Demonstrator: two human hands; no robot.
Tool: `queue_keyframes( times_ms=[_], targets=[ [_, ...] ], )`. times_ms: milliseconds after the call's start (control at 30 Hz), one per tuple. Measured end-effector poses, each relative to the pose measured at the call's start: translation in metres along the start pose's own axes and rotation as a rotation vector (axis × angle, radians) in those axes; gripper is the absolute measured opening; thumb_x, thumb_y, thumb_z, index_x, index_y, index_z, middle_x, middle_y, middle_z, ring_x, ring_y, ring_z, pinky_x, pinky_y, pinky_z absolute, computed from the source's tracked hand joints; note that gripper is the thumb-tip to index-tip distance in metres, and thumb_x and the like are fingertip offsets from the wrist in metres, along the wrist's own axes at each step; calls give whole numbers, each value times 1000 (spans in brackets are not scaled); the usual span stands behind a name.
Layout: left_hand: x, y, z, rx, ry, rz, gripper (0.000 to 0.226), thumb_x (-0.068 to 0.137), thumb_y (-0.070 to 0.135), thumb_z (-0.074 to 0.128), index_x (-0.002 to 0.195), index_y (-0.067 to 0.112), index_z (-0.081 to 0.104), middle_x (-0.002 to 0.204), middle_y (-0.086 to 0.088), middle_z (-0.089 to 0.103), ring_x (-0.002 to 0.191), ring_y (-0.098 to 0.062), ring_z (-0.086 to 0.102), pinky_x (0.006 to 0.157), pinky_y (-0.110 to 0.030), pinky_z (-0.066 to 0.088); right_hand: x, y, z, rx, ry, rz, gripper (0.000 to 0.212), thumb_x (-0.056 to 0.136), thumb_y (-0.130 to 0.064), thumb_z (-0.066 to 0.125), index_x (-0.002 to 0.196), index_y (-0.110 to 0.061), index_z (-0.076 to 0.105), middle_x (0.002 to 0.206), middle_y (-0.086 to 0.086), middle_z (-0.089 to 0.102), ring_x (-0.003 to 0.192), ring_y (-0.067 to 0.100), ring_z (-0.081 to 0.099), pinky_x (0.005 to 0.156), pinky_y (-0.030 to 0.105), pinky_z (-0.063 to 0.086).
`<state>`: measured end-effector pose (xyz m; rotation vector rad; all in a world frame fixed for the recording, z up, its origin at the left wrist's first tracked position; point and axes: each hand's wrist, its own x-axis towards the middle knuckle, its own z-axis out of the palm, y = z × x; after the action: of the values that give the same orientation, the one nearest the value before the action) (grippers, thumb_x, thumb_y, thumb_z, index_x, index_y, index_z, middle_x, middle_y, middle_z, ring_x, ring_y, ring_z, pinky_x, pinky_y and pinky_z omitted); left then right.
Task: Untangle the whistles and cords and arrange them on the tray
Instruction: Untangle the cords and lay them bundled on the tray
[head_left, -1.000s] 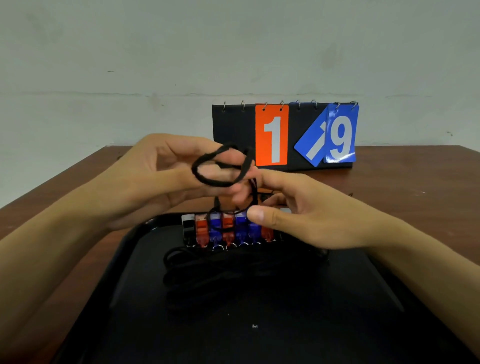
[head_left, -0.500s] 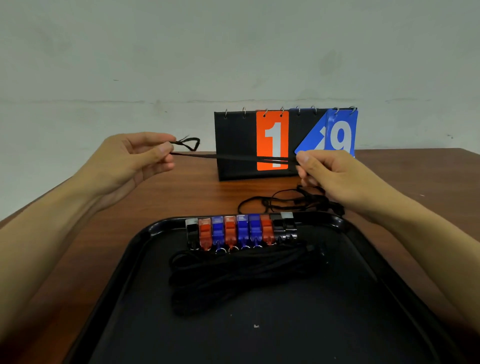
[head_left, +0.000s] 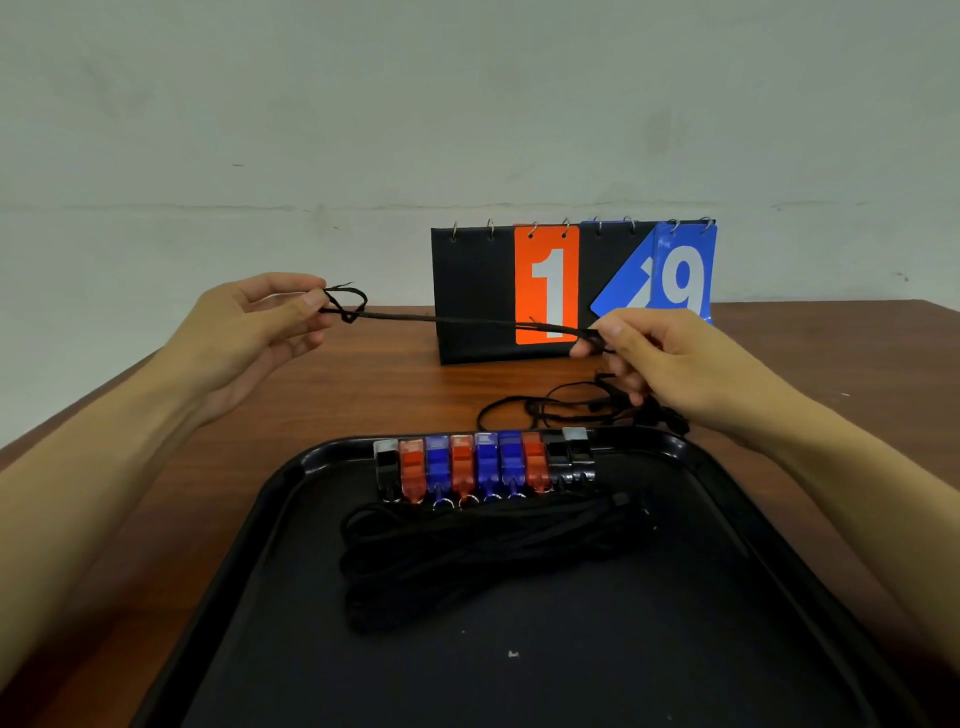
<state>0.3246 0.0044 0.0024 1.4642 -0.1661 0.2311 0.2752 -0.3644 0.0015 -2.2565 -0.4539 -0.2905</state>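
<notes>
Left hand (head_left: 249, 332): your raised grip pinches the knotted cord (head_left: 457, 321) end.
Right hand (head_left: 670, 358): your grip pinches its other end, cord taut above the surface (head_left: 363, 384).
Whistles (head_left: 483, 465): rowed on tray (head_left: 779, 571).

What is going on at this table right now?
A person is stretching one black cord taut between both hands: the left hand pinches its looped end, the right hand pinches the other. A row of whistles and bundled cords already lie on the black tray. More tangled cord lies on the table.
</notes>
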Motion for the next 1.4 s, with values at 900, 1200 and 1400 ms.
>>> queue_keyframes(
  times_ms=[900, 1200, 1400],
  targets=[
    [-83, 30, 76, 404, -473, 252, 17, 92, 13, 67, 106, 17, 77, 64, 3, 69, 51, -10, 58, 54, -22, 52, -21, -46, 20, 140, -112, -136, 26, 96, -24, 62, 122, -24, 61, 72, 2, 73, 56, 13, 66, 53, 22, 55],
    [-94, 28, 79, 569, -619, 370, 19, 95, 14, 66, 108, 22, 76, 72, 3, 72, 50, -5, 62, 49, -17, 50, -23, -50, 24, 158, -254, -131, 29, 96, -25, 59, 124, -24, 66, 73, 3, 73, 60, 10, 68, 60, 22, 56],
    [-84, 30, 72, 579, -556, 359, 21, 95, 13, 67, 111, 22, 76, 79, 8, 75, 57, -6, 63, 52, -17, 51, -22, -51, 20, 107, -223, -143, 14, 96, -27, 59, 84, -26, 65, 70, -4, 71, 59, 5, 66, 62, 21, 58]
  ],
)
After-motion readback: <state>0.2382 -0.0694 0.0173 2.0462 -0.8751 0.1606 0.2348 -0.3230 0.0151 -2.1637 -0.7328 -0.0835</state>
